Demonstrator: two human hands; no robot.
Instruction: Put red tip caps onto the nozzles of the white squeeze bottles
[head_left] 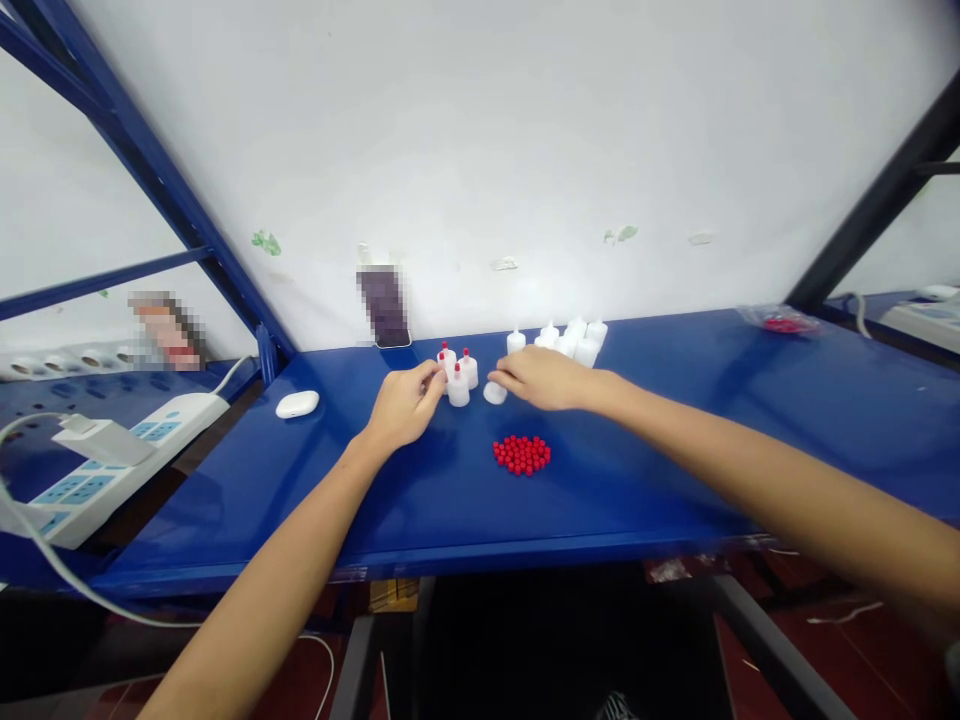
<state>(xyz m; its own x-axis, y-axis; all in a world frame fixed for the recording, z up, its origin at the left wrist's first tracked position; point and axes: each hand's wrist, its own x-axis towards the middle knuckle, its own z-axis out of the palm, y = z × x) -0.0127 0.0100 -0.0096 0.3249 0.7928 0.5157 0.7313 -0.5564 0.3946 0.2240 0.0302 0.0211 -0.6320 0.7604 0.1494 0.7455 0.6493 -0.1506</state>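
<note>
My left hand [405,405] is closed, fingertips against the side of a small white bottle with a red cap, mostly hidden behind the fingers. Close beside it stand more red-capped bottles [458,386], upright in a small group. With fingers closed, my right hand [547,378] grips a tilted white bottle [495,391] whose top end is hidden by the fingers. Behind that hand are several uncapped white bottles [586,350], some partly covered by it. A patch of loose red caps [522,455] lies on the blue table [450,510] in front of both hands.
A white earbud case [298,404] lies at the left of the table. A phone [386,308] leans against the wall. Power strips [135,465] with a charger and cable are at far left. A clear bag with red pieces [781,321] lies at the back right.
</note>
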